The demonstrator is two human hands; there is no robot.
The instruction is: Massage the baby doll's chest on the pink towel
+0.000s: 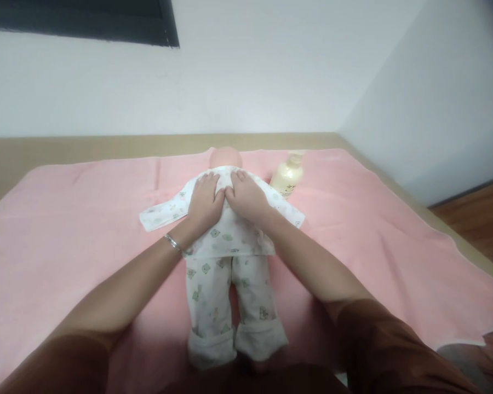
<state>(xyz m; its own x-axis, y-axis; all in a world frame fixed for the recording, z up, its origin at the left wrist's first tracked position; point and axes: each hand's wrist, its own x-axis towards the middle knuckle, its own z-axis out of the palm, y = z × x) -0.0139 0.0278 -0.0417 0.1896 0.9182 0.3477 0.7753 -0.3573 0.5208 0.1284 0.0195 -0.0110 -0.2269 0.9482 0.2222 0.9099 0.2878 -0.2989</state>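
Observation:
A baby doll lies stretched out in the middle, in a white printed top and matching trousers with turned-up cuffs. Its bald head points away from me, and no face shows. My left hand rests flat on the upper left of the top, fingers extended towards the shoulder. On the other side, my right hand lies flat in the same way. The thumbs almost meet at the middle of the doll's body. Both sleeves of the top spread out sideways. Neither hand grips anything.
A pink blanket covers most of the wooden surface beneath the doll. Beyond the right sleeve, a pale yellow pump bottle sits close to the doll's shoulder. White walls rise behind and at the right.

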